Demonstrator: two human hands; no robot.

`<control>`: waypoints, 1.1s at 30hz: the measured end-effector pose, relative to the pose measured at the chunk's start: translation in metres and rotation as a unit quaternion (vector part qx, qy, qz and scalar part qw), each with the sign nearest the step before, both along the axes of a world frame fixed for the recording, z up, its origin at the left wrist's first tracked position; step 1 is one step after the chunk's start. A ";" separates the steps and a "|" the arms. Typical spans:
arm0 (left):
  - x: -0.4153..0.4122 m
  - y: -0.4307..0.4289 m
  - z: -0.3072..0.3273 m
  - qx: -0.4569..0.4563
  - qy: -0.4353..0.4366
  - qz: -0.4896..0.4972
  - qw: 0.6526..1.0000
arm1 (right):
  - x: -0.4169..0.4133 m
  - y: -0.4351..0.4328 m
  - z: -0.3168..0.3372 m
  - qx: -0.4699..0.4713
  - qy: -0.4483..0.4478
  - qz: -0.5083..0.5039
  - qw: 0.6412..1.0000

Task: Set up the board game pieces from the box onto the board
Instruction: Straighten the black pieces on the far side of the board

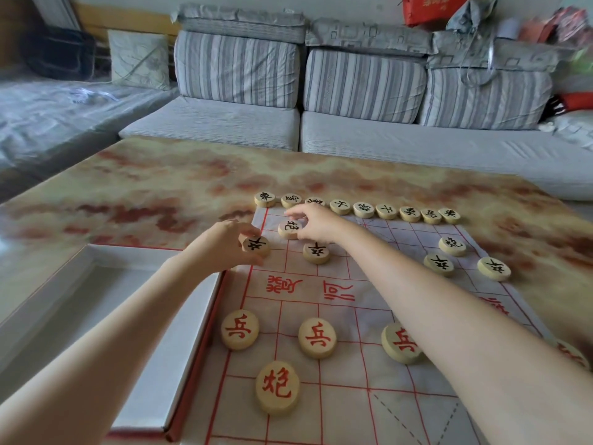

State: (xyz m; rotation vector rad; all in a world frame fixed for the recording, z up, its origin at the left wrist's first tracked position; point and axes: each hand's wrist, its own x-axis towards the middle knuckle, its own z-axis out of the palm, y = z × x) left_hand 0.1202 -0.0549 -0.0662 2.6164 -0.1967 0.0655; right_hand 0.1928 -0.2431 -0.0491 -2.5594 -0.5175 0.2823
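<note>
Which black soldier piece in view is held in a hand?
The leftmost black soldier piece, at the board's left edge: the left hand pinches it, tilted. The other three visible lie flat, ungripped; the right hand pinches a black cannon piece.

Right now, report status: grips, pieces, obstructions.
Left grip holds black soldier piece, tilted, at board's left edge. Right grip pinches black cannon piece. Another soldier piece under right wrist.

Soft, even daylight, faint shadows, blur at upper right, wide-angle stretching along the edges.
</note>
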 end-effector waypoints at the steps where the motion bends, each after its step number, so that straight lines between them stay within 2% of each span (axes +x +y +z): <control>1: 0.000 0.000 0.001 0.001 -0.001 -0.001 1.000 | 0.000 0.000 -0.001 -0.004 -0.004 -0.001 1.000; 8: 0.000 0.001 0.000 -0.011 -0.002 -0.002 1.000 | -0.001 0.002 -0.011 -0.057 -0.119 -0.059 0.989; 13: 0.002 0.002 -0.002 -0.014 0.002 0.003 1.000 | -0.002 0.005 0.000 0.032 -0.073 -0.042 0.996; 17: 0.001 0.003 -0.002 -0.027 0.013 0.005 1.000 | -0.003 0.010 -0.005 0.004 -0.059 -0.012 0.998; 33: 0.001 0.004 -0.005 -0.050 0.009 0.019 0.999 | 0.000 0.007 -0.020 0.015 -0.096 -0.070 0.993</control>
